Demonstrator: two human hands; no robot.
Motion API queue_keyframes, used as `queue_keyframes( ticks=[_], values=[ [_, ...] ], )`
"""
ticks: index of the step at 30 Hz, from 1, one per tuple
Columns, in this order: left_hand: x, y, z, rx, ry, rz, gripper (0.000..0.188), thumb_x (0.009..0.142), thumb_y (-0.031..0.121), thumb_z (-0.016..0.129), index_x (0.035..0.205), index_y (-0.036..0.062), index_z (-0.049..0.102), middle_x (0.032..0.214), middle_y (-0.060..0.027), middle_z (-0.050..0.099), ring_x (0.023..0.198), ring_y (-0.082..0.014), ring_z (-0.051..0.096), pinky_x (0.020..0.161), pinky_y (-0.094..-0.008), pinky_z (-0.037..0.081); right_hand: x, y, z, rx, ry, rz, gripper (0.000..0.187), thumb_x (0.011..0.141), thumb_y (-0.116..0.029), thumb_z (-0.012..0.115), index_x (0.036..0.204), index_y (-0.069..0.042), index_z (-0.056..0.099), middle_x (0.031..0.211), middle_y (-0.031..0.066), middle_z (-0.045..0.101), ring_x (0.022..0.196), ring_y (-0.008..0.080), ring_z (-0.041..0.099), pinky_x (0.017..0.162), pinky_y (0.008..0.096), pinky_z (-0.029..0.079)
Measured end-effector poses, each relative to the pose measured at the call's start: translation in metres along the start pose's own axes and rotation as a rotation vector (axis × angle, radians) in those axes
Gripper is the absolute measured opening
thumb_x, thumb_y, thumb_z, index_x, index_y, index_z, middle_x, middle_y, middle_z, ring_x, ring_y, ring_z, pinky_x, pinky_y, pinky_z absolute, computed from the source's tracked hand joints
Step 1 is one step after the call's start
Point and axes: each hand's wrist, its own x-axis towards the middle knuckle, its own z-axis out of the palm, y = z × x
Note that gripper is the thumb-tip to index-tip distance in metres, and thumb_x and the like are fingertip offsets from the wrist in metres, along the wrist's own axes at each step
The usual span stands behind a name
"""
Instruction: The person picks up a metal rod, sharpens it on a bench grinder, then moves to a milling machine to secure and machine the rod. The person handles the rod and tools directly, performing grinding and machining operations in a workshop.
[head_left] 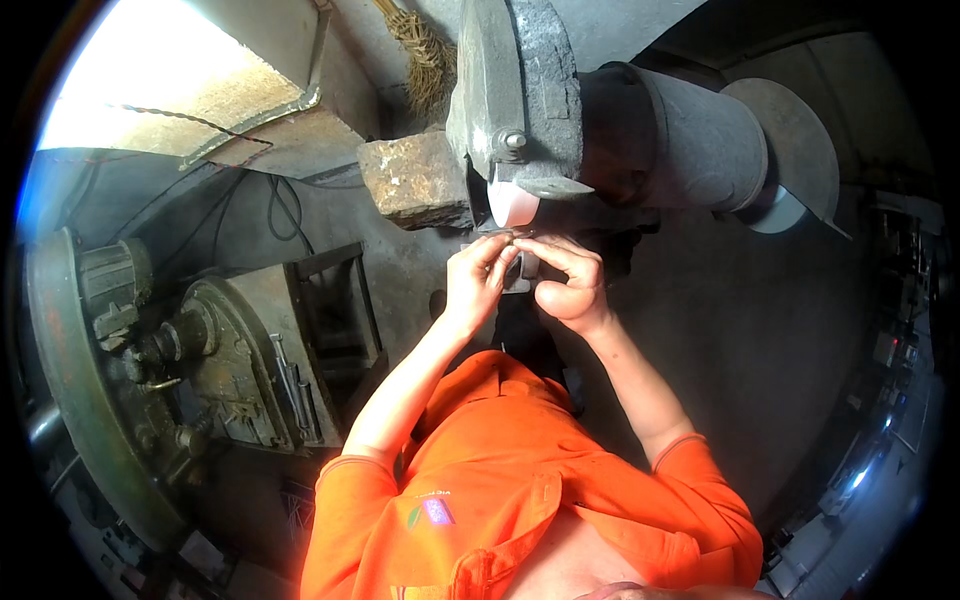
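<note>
A bench grinder (640, 130) with a grey metal guard stands straight ahead of me. The pale face of its grinding wheel (513, 204) shows below the guard. Just under that wheel, my left hand (478, 272) and my right hand (574, 282) meet at the fingertips. Both are closed in a pinch on a small dark piece that the fingers mostly hide, so I cannot make out its kind. Whether it touches the wheel cannot be told. A small metal tool rest (521, 272) shows between and below my hands.
A rough stone block (415, 180) sits left of the wheel, with a straw broom (424, 58) behind it. A second guard disc (790, 145) is at the grinder's right end. An old green machine (225, 350) stands at left, near dark cables (284, 210).
</note>
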Motion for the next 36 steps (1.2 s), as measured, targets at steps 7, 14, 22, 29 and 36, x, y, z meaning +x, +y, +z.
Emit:
queue_keyframes(
  ticks=[7, 14, 22, 29, 36],
  values=[
    [-0.004, 0.012, -0.003, 0.023, -0.052, 0.016, 0.016, 0.081, 0.004, 0.064, 0.096, -0.0017, 0.063, 0.085, -0.0137, 0.067, 0.078, -0.0163, 0.066, 0.068, -0.0256, 0.051, -0.01, -0.007, 0.003, 0.027, 0.061, 0.058, 0.045, 0.055, 0.002, 0.05, 0.099, 0.004, 0.063, 0.1, 0.0179, 0.063, 0.094, 0.0284, 0.062, 0.084, 0.0331, 0.048],
    [-0.003, 0.021, -0.009, 0.115, -0.105, 0.087, 0.014, 0.079, 0.004, 0.063, 0.092, 0.0, 0.063, 0.077, -0.0179, 0.063, 0.067, -0.0291, 0.064, 0.059, -0.0308, 0.049, -0.01, -0.01, 0.003, 0.071, 0.07, 0.077, 0.042, 0.055, 0.002, 0.049, 0.094, 0.004, 0.064, 0.1, 0.0168, 0.063, 0.094, 0.0276, 0.061, 0.084, 0.0321, 0.047],
    [-0.005, 0.013, -0.01, 0.087, -0.172, 0.107, 0.014, 0.08, 0.005, 0.061, 0.093, 0.0005, 0.063, 0.075, -0.0183, 0.062, 0.067, -0.0321, 0.063, 0.059, -0.0334, 0.049, -0.009, 0.004, -0.001, 0.102, -0.019, 0.077, 0.037, 0.054, 0.0, 0.05, 0.087, 0.002, 0.065, 0.096, 0.0163, 0.064, 0.091, 0.0262, 0.062, 0.082, 0.0321, 0.047],
    [-0.004, 0.017, -0.01, 0.021, -0.195, 0.011, 0.017, 0.083, 0.011, 0.061, 0.096, 0.0004, 0.063, 0.076, -0.0162, 0.064, 0.066, -0.0225, 0.064, 0.06, -0.0302, 0.048, -0.007, 0.001, 0.006, 0.089, 0.042, 0.08, 0.036, 0.055, 0.001, 0.05, 0.089, 0.003, 0.064, 0.096, 0.0163, 0.064, 0.088, 0.0257, 0.062, 0.079, 0.0317, 0.049],
    [-0.005, 0.011, -0.009, 0.102, -0.148, -0.037, 0.017, 0.085, 0.012, 0.06, 0.098, 0.0013, 0.063, 0.075, -0.0159, 0.064, 0.064, -0.0181, 0.064, 0.059, -0.0286, 0.048, -0.003, 0.002, 0.007, 0.037, 0.016, 0.044, 0.036, 0.056, 0.001, 0.051, 0.089, 0.004, 0.064, 0.095, 0.0166, 0.064, 0.089, 0.0269, 0.063, 0.079, 0.0314, 0.049]
  ],
)
